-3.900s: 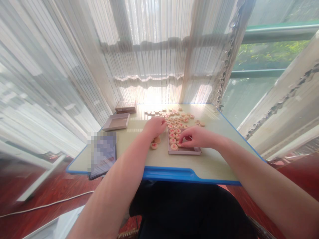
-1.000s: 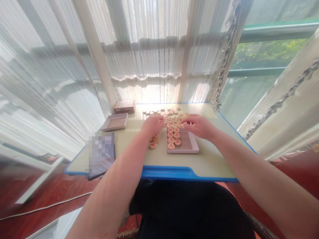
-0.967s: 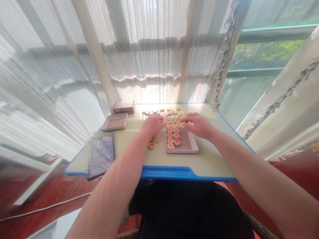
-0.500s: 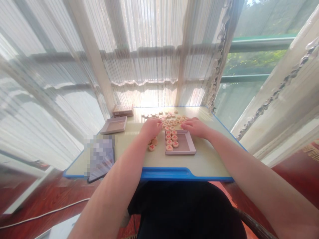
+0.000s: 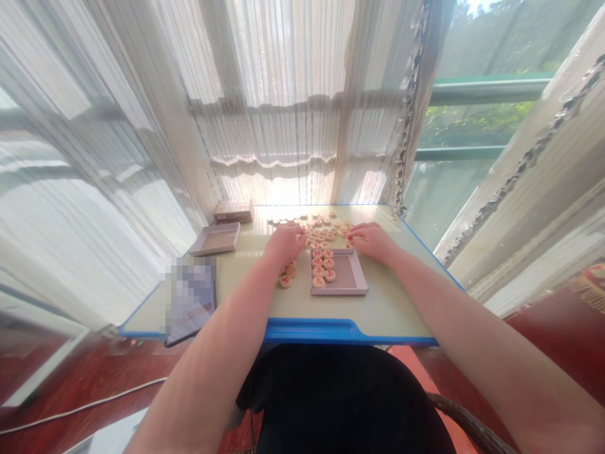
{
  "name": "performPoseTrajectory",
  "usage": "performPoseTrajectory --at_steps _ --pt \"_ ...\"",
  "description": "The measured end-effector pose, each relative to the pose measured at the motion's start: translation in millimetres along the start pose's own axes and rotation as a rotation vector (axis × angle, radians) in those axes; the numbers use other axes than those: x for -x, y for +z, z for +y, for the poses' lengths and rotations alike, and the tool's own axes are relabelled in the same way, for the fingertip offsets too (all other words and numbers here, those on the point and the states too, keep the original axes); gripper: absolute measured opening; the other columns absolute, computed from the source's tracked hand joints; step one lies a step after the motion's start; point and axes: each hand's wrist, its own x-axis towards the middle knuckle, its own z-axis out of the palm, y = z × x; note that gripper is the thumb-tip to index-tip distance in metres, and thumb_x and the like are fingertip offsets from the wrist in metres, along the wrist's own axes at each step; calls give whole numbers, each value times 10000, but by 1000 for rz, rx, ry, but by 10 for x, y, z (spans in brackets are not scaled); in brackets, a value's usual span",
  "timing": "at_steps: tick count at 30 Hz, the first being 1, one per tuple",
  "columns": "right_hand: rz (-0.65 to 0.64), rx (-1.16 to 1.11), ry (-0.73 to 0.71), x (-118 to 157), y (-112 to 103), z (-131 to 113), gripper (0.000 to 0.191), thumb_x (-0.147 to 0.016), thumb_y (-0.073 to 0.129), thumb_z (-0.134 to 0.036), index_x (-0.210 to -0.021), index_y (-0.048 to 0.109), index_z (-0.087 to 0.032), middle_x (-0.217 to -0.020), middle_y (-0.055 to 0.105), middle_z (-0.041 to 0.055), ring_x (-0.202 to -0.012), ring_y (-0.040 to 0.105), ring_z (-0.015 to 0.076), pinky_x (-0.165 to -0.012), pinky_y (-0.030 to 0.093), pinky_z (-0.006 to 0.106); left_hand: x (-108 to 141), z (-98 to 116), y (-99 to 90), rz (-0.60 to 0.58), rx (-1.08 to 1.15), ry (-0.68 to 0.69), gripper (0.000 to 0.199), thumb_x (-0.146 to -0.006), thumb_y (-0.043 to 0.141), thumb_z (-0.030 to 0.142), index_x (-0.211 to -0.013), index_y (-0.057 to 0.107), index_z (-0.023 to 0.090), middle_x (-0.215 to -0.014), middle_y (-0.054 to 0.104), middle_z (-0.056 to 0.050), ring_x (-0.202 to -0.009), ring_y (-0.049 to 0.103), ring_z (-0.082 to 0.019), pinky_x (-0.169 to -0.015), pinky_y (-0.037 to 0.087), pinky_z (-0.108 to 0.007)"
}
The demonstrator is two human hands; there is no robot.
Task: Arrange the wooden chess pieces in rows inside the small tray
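Note:
Round wooden Chinese chess pieces (image 5: 323, 238) lie in a loose group at the middle of the table. My left hand (image 5: 285, 244) rests at the group's left side, fingers curled round a piece at its fingertips, partly hidden. At the right side, my right hand (image 5: 371, 239) has its fingers closed at the edge of a piece, with another piece (image 5: 348, 245) just below them. Between my forearms sits a shallow open box (image 5: 347, 291), its left part holding two columns of pieces with red characters. A few more pieces (image 5: 285, 281) lie beside my left wrist.
An empty shallow box lid (image 5: 216, 240) lies at the left, with a stacked flat box (image 5: 233, 210) behind it. A blurred tablet-like device (image 5: 193, 302) is at the left front. The table (image 5: 397, 315) has a blue edge; sheer curtains (image 5: 283, 126) hang behind.
My right hand's fingers have drawn back slightly to the right, and a piece now shows below them. My left hand stays almost in place. The view has shifted slightly.

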Motion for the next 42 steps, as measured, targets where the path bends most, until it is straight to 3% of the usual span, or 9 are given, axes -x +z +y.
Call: performPoseTrajectory --at_steps 7,13,18,22,28,33,35,38,42 --pt "-37 1 13 20 -17 7 312 -738 526 -272 -967 727 -206 -930 715 39 -959 552 241 -844 430 332 31 11 -29 -4 -4 5 243 -814 465 256 -861 693 183 -944 667 -63 -949 568 -213 -903 446 -346" --pt "-22 18 38 27 -29 -6 256 -731 553 -280 -890 726 -177 -885 702 66 -879 567 221 -817 434 326 44 8 -58 10 -21 12 253 -837 454 280 -867 690 192 -950 666 -63 -973 562 -220 -912 440 -354" --pt "-55 -104 -27 40 -53 -29 310 -775 535 -245 -1028 714 -247 -1074 689 15 -1075 528 225 -967 393 342 31 5 -35 -2 -6 6 251 -828 461 276 -855 694 187 -949 667 -61 -965 564 -225 -906 447 -362" --pt "-128 -135 -2 36 -67 -6 267 -797 555 -344 -975 738 -264 -1017 704 19 -1082 528 237 -951 409 346 34 19 -31 -1 0 -10 242 -821 469 258 -870 693 180 -945 670 -66 -959 566 -233 -886 457 -363" --pt "-64 -55 35 20 -79 26 257 -756 598 -367 -913 745 -227 -899 706 61 -1006 563 248 -872 430 341 45 46 -58 -16 -3 -45 259 -835 460 271 -884 696 176 -962 669 -76 -987 561 -244 -898 450 -372" --pt "31 -77 -10 72 -234 -152 267 -720 601 -321 -928 715 -198 -917 705 41 -910 584 222 -816 435 322 40 22 -46 -37 -3 -39 269 -838 448 282 -874 694 180 -937 671 -72 -972 562 -243 -877 454 -369" --pt "-38 -176 -69 126 -319 -280 329 -714 612 -360 -991 698 -206 -944 699 31 -883 589 199 -786 446 298 33 16 -37 -35 -9 -35 268 -837 447 283 -875 692 182 -925 671 -71 -963 563 -239 -875 452 -364" --pt "-305 -149 -163 217 -385 -456 281 -686 634 -379 -900 728 -224 -881 698 29 -888 590 207 -770 449 291 32 25 -36 -51 -20 -35 261 -830 452 276 -865 693 182 -911 668 -70 -945 565 -229 -864 455 -349" --pt "-411 -71 -222 292 -385 -558 248 -665 637 -357 -859 739 -240 -836 697 32 -932 584 228 -753 452 291 49 45 -47 -60 -25 -49 266 -829 450 278 -863 696 183 -909 667 -71 -938 566 -227 -855 456 -346"
